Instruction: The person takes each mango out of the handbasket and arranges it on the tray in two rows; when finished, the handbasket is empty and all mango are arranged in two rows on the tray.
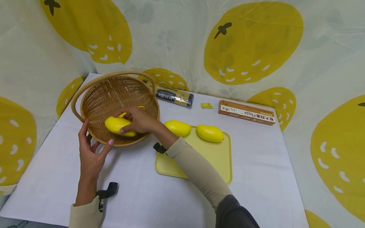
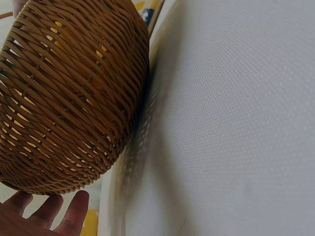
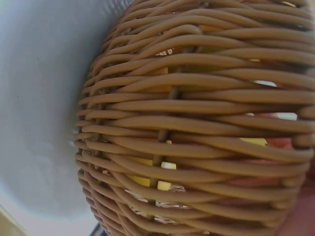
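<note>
A brown wicker basket (image 1: 97, 104) with an arched handle stands at the back left of the table. My left hand (image 1: 92, 155) holds its near left side, thumb and fingers spread along the rim; in the left wrist view the fingers (image 2: 74, 214) show by the weave. Reaching inside the basket, my right hand (image 1: 139, 120) grips a yellow mango (image 1: 115, 125) between thumb and fingers. More yellow shows behind that hand, mostly hidden. Two other mangoes, one (image 1: 178, 128) left and one (image 1: 210, 133) right, lie at the far edge of a yellow tray (image 1: 216, 161).
Behind the tray lie a dark spaghetti packet (image 1: 174, 96), a small yellow wrapped piece (image 1: 206, 105) and a brown pasta box (image 1: 246, 112). A fruit-printed curtain (image 1: 179, 38) hangs behind the white table (image 1: 256, 177). The right forearm crosses over the tray.
</note>
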Tool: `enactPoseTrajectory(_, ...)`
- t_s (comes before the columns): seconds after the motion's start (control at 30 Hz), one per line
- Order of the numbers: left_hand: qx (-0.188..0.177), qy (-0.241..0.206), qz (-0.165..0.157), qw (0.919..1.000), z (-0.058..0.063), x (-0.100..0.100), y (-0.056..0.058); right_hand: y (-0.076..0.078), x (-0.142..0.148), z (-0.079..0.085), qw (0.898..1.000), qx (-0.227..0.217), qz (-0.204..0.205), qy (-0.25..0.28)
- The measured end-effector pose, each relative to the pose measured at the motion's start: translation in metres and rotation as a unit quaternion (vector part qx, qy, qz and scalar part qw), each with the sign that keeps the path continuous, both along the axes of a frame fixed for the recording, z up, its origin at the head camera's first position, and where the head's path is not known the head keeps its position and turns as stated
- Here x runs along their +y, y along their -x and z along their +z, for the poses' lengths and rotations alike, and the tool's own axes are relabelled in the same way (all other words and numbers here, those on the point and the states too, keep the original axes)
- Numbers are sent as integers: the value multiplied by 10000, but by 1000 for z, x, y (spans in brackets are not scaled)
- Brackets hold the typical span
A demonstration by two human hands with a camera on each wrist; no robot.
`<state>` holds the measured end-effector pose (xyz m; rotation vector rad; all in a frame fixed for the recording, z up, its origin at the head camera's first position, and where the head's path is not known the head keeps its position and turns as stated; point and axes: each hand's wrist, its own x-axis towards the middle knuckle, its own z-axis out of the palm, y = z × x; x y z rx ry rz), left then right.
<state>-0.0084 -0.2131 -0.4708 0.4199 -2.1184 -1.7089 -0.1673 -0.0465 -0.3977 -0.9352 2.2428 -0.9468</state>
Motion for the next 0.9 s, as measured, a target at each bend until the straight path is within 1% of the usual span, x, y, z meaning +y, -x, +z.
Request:
enactPoseTrajectory(0.17, 20, -11, 2, 10000, -1, 1, 0, -1, 8, 2, 9987, -84, -230, 458)
enactPoseTrajectory(0.3, 9, -6, -18, 10000, 0, 2, -1, -2, 15, 4, 9957, -137, -287, 874)
enactPoseTrajectory(0.47, -18, -90, 15, 10000, 2, 2, 0, -3, 25, 11, 9921, -179, -347, 1195)
enactPoseTrajectory(0.57, -15, -131, 25, 9999, 3, 2, 0, -5, 31, 14, 9896, -155, -310, 1398)
enactPoseTrajectory(0.67, 26, -157, 13, 9999, 3, 2, 0, -7, 38, 16, 9874, -123, -332, 1541)
enactPoseTrajectory(0.9, 127, -159, -9, 9998, 1, 2, 2, -14, 54, 24, 9836, -93, -565, 1709)
